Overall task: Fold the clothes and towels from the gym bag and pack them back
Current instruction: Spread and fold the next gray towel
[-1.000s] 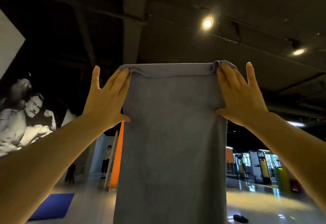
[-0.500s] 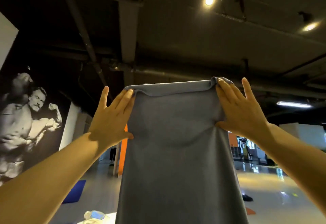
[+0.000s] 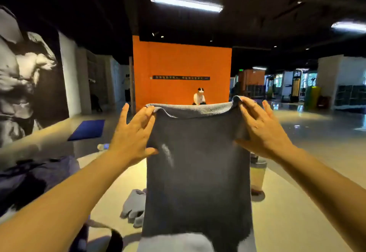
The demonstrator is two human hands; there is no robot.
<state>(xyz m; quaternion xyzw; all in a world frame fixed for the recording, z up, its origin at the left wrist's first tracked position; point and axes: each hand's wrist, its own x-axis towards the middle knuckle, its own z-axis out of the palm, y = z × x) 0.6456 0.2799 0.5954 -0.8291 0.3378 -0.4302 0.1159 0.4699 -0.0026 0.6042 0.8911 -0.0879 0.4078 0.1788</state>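
Observation:
I hold a grey towel (image 3: 198, 172) upright in front of me, and it hangs down over the table. My left hand (image 3: 132, 136) pinches its top left edge, fingers over the rim and thumb on the near face. Gripping the top right corner is my right hand (image 3: 261, 130), where the cloth bunches. The towel's lower edge reaches a pale grey cloth (image 3: 174, 241) lying at the near edge. The dark blue gym bag (image 3: 29, 182) lies slumped at the left.
Grey gloves (image 3: 134, 208) lie on the pale round table (image 3: 287, 212) left of the towel. A tumbler (image 3: 257, 176) stands behind its right edge and a water bottle (image 3: 103, 146) lies farther back. A blue mat (image 3: 87, 129) and a person (image 3: 200, 98) are by the orange wall.
My view has dropped from the ceiling to the room and table. Both hands have come down with the towel, still holding its top edge.

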